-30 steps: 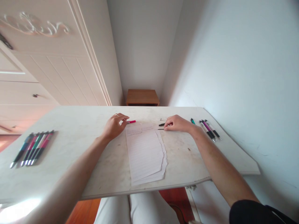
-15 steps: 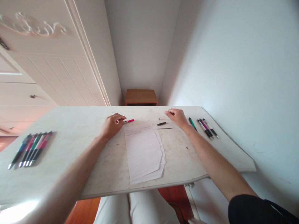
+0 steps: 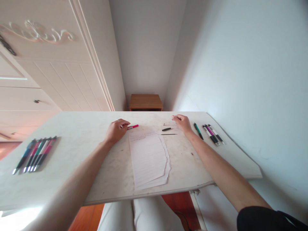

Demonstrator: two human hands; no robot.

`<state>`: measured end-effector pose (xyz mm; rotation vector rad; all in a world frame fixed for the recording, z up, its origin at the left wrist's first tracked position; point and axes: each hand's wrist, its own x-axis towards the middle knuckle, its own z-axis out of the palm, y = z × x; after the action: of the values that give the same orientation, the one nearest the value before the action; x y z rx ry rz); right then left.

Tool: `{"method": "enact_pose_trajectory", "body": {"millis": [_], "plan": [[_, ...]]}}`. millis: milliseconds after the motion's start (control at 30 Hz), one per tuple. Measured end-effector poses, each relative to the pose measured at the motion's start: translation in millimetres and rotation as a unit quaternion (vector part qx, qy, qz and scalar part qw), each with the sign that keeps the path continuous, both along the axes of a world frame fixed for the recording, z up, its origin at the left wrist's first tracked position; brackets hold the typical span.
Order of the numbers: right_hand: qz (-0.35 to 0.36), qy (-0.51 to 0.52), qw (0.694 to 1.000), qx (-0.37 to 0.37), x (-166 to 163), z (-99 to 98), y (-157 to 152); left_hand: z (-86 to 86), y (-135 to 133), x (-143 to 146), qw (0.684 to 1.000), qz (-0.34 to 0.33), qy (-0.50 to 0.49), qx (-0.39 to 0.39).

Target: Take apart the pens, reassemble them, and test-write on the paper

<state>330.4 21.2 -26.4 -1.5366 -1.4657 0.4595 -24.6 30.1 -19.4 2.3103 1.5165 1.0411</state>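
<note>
My left hand (image 3: pixel 117 131) is closed around a pink pen barrel (image 3: pixel 133 126), whose pink end sticks out to the right just above the tabletop. Across from it, my right hand (image 3: pixel 182 123) has its thumb and fingers pinched together; whatever they hold, if anything, is too small to make out. Between the hands lie a black pen grip (image 3: pixel 166 129), a thin dark ink refill (image 3: pixel 168 134) and a tiny metallic piece (image 3: pixel 164 124). Handwritten lines show at the top of the torn-edged paper sheets (image 3: pixel 148 160) nearer to me.
Several pens (image 3: pixel 36 154) lie side by side at the table's left. To the right are a green pen (image 3: pixel 198 131) and a group of pens (image 3: pixel 213 134). A white cabinet (image 3: pixel 72 73) stands left, a wall right, and a wooden stand (image 3: pixel 146 101) beyond the table (image 3: pixel 110 176).
The view has shifted slightly. Both hands keep nearly the same poses, the left still on the pink pen barrel, the right still pinched. The loose pen parts lie where they were.
</note>
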Motion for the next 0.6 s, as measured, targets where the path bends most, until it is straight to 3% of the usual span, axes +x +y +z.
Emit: {"method": "enact_pose_trajectory", "body": {"millis": [233, 600], "plan": [[0.009, -0.051, 0.999, 0.011, -3.0, -1.9, -2.1, -1.6, 0.7, 0.4, 1.000, -0.012, 0.001, -0.003], [0.014, -0.022, 1.000, 0.007, -0.9, -2.8, -2.8, -2.3, -1.6, 3.5, 0.997, -0.060, 0.042, -0.002]]}}
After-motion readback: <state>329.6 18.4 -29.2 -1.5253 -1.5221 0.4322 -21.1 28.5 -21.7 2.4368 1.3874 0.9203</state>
